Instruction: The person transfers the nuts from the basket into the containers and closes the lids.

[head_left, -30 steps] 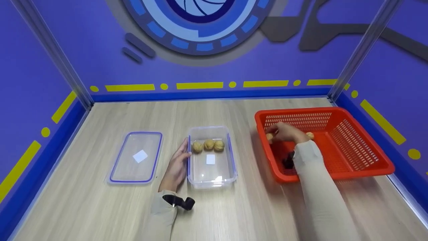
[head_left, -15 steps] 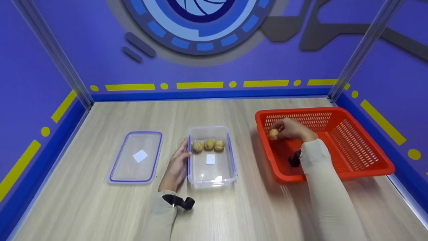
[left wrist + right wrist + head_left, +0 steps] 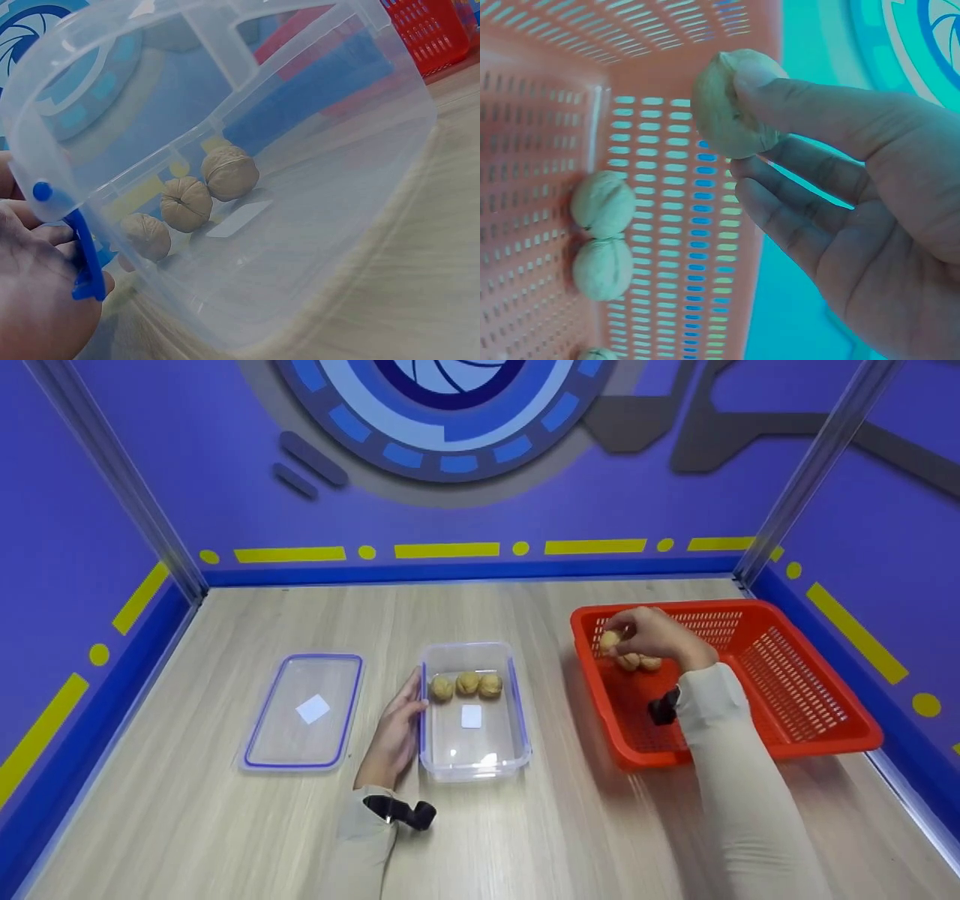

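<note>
In the head view my right hand (image 3: 660, 637) pinches a walnut (image 3: 610, 641) between thumb and fingers, raised over the left part of the red basket (image 3: 825, 746). The right wrist view shows this walnut (image 3: 731, 105) close up, the thumb across its face. Below the hand, more walnuts (image 3: 640, 661) lie in the basket. My left hand (image 3: 394, 735) rests along the left side of a clear plastic container (image 3: 476, 772), its thumb at the rim. Three walnuts (image 3: 186, 204) sit in a row inside, toward the container's far end. A blue latch (image 3: 90, 262) hangs in front of the left fingers.
A clear lid (image 3: 300, 742) with a blue-purple seal lies flat on the wooden table (image 3: 187, 810), left of the container. Purple walls (image 3: 480, 525) with yellow markings enclose the back and both sides.
My right hand lifts the walnut away from the basket's left wall area and rises slightly, uncovering walnuts beneath it. My left hand and the container stay put.
</note>
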{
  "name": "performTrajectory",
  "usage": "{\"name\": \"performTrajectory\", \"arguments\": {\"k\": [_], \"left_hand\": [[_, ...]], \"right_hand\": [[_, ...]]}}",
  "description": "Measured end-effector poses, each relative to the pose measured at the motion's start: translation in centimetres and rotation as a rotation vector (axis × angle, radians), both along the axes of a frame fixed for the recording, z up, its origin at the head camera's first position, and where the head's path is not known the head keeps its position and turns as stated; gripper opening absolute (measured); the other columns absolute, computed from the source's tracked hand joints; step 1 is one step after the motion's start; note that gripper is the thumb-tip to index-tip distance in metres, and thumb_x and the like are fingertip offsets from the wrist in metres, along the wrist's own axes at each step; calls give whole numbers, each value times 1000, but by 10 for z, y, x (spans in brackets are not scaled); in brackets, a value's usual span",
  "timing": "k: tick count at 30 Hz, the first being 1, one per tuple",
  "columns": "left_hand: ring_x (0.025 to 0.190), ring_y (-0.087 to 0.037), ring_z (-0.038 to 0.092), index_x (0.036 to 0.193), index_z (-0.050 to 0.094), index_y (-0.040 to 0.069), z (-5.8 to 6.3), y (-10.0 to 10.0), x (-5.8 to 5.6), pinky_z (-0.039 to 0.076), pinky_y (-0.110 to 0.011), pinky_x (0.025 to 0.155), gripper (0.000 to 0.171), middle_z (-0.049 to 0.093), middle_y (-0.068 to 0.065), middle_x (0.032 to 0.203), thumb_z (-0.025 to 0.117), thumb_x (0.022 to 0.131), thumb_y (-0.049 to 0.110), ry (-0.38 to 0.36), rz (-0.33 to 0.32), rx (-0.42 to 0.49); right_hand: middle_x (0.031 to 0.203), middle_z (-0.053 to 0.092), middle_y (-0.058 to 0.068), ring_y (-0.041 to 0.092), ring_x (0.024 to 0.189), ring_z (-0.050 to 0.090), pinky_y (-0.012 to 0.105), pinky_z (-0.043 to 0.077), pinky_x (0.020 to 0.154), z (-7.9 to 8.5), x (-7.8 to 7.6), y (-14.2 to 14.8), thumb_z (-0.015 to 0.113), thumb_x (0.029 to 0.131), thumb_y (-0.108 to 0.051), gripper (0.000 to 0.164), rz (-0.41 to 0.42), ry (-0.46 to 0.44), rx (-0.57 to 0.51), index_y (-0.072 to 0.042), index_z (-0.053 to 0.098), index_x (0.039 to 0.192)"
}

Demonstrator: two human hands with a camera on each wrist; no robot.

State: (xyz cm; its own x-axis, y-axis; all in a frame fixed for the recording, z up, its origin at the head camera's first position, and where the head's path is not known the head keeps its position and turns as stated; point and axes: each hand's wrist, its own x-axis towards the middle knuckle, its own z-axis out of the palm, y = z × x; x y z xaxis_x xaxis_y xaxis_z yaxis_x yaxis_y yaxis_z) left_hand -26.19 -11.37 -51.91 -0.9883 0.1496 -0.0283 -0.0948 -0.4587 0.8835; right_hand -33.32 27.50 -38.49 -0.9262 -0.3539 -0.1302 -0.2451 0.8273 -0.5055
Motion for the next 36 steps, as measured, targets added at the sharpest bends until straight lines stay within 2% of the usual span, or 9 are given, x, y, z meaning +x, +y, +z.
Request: {"name": "performTrajectory", "arguments": {"k": [9,18,27,36], "left_hand": [[150,-25,-3,152,13,1,2,0,0,-2,-36,123,68,3,-11,162,37,89,-8,-3,11,11],[150,-25,-3,152,13,2,2,1,1,-2,-36,123,68,2,-11,162,37,89,-9,1,-2,13],[150,-25,-3,152,13,2,2,1,1,-2,-36,123,67,2,-11,162,37,89,-8,-2,4,1],[150,-24,-3,152,14,1,2,1,1,-4,-35,123,67,3,-10,162,37,90,-7,-4,9,-12]], "right_hand": [[109,67,16,27,94,60,44,54,86,17,0,-13,69,86,-10,36,48,74,-10,-1,64,121],[110,67,12,26,97,61,44,54,90,27,2,-37,70,86,-15,39,102,82,-49,-4,63,123],[109,69,11,26,96,63,42,55,91,29,4,-67,73,85,-18,41,96,60,-47,-7,64,123],[106,70,10,25,95,65,40,57,88,19,1,-103,75,82,-15,37,152,27,-93,-6,67,116]]}}
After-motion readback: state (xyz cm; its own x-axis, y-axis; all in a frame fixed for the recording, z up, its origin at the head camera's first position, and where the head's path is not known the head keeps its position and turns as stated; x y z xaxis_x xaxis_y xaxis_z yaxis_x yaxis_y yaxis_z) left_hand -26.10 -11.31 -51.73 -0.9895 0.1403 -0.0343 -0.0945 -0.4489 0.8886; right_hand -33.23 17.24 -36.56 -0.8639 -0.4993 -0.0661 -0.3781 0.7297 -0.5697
